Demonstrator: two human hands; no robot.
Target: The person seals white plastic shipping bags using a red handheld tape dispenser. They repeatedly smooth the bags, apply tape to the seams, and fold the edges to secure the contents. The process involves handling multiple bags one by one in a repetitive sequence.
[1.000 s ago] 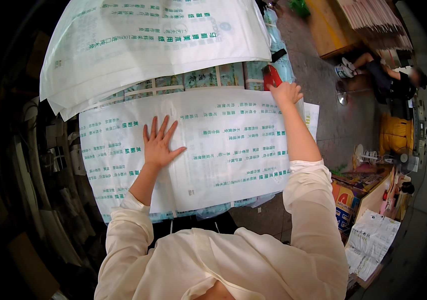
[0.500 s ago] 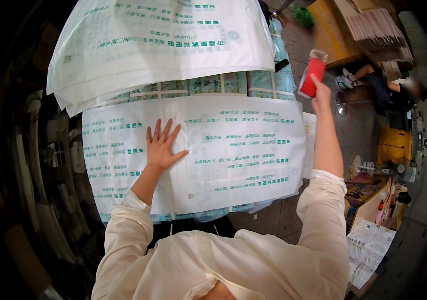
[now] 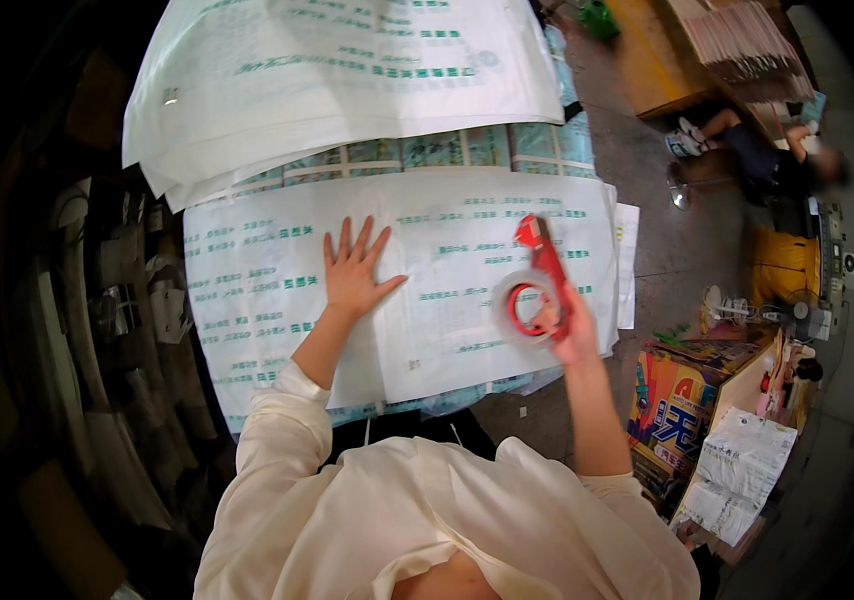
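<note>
My left hand [image 3: 355,278] lies flat with its fingers spread on a white printed sheet [image 3: 437,350]. Over the sheet's right part, my right hand [image 3: 569,325] grips a red tape dispenser [image 3: 547,255] with a roll of clear tape on it. The roll faces left and the dispenser's tip points away from me. Beneath the sheet, strapped blue-green packages [image 3: 457,148] show in a strip along its far edge. Another white printed sheet [image 3: 347,100] covers the far part of the stack.
At the right stands a colourful carton [image 3: 682,410] beside a desk with papers [image 3: 742,470]. Farther back, a person [image 3: 767,160] sits near a wooden table [image 3: 647,60] bearing a stack of boards [image 3: 747,50]. Long pieces of material [image 3: 77,290] lean at the left.
My right hand has brought the tape dispenser in from the far right, nearer and over the sheet, turning it so its roll shows. My left hand stays flat on the sheet.
</note>
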